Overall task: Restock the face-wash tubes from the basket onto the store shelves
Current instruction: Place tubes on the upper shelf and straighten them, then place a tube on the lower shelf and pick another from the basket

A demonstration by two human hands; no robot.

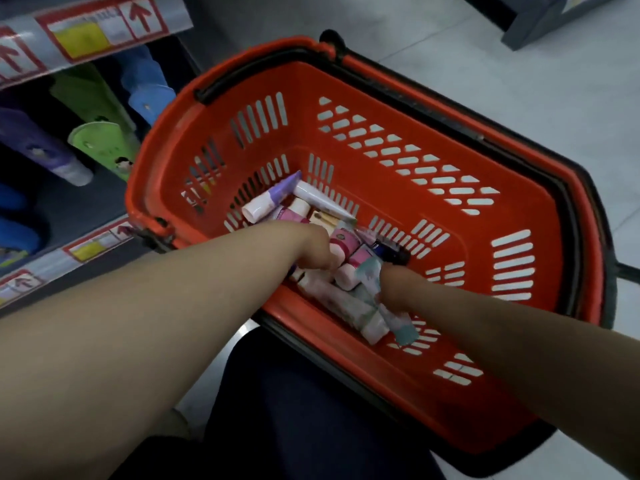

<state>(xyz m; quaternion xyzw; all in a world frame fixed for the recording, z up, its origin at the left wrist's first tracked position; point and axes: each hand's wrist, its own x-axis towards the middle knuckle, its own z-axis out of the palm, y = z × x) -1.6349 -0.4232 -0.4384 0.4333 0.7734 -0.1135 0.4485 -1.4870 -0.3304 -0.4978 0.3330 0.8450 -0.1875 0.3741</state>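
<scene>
You look down on a pale grey tiled floor (485, 64) with thin grout lines, evenly lit and lightly glossy. At your left stands a dark store shelving unit (86, 202), its shelf edges carrying clear price strips with red-bordered labels (100, 29) bearing yellow panels and red arrows. The shelf interior lies in shadow. At the top right, the corner of a dark grey fixture base (540, 26) rests on the tiles.

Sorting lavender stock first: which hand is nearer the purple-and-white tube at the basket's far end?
Left. The left hand lies just below the purple-and-white plastic tube; the right hand is farther, gripping a pale teal tube.
</scene>
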